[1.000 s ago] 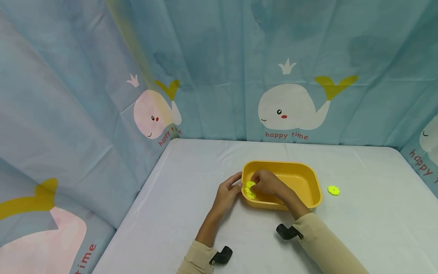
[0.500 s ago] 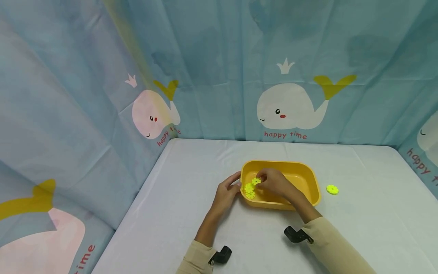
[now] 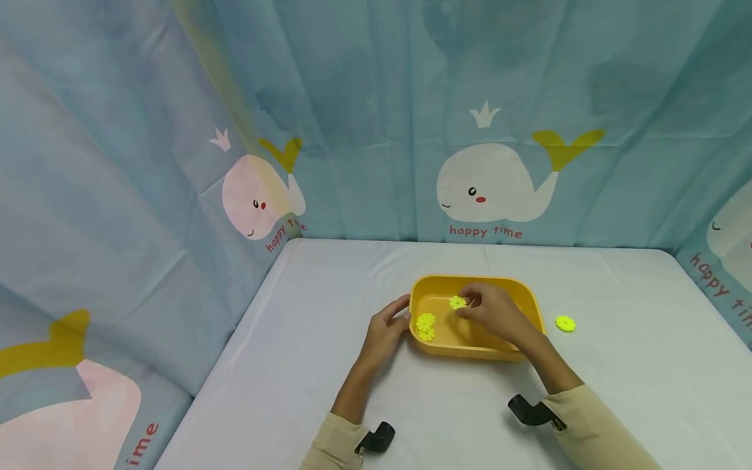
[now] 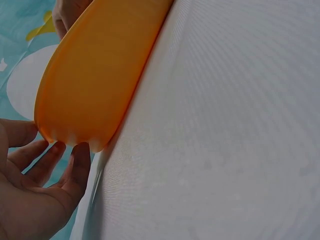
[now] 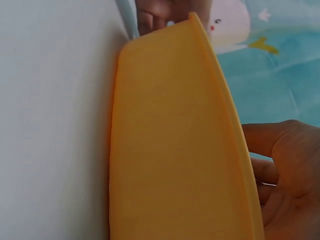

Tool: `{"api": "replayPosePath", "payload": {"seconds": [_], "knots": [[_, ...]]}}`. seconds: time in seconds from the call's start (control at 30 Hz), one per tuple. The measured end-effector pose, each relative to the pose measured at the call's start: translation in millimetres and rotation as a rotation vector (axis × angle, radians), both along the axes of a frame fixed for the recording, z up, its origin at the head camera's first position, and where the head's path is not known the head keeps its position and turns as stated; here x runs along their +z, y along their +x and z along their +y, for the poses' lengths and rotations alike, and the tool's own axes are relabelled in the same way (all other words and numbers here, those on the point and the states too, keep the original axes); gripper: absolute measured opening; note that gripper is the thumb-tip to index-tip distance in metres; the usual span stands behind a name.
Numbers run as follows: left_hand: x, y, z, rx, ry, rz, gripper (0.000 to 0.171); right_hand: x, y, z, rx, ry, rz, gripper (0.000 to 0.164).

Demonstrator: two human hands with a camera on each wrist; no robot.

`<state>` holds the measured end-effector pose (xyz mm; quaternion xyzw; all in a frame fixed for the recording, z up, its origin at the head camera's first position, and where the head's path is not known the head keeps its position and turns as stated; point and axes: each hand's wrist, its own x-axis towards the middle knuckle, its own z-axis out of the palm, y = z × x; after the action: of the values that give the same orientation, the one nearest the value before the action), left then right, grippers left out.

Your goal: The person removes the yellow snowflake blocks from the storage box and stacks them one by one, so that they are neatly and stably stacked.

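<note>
A yellow plastic tray (image 3: 470,352) stands on the white-covered table. My left hand (image 3: 383,335) rests its fingertips against the outside of the tray's left end; in the left wrist view the fingers (image 4: 80,165) meet the end wall. Over the tray's inside, my right hand (image 3: 493,312) pinches a fluorescent yellow flower-shaped disc (image 3: 457,302) between thumb and fingertips. Several similar discs (image 3: 425,326) lie heaped in the tray's left corner. The right wrist view has the tray's side wall (image 5: 170,140) in front, which hides the held disc.
One more flower-shaped yellow disc (image 3: 566,324) lies on the table (image 3: 623,378) to the right of the tray. A blue curtain (image 3: 364,130) with printed whales hangs behind the table and along its left side.
My right hand has drawn back rightward from the tray's left corner, carrying one disc away from the heap. The left hand stays at the tray's end.
</note>
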<state>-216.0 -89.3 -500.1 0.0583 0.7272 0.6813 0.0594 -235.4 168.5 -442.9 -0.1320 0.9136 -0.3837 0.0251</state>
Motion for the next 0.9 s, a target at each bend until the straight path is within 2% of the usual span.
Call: {"api": "replayPosePath", "payload": {"seconds": [0.17,0.47,0.77,0.9], "knots": [[0.1,0.5,0,0.003,-0.005,-0.004,0.046,1.4,5.1,16,-0.032,-0.004,0.020,0.036],[-0.3,1.1,-1,-0.011,0.027,0.020,0.047,7.0,17.9,47,-0.100,0.009,0.116,0.037],[-0.9,0.7,0,-0.008,0.019,0.020,0.047,10.3,28.9,71,-0.162,0.004,0.138,0.042],[-1.1,0.8,0,-0.009,0.023,0.016,0.047,10.4,33.3,80,-0.172,0.000,0.175,0.044]]}}
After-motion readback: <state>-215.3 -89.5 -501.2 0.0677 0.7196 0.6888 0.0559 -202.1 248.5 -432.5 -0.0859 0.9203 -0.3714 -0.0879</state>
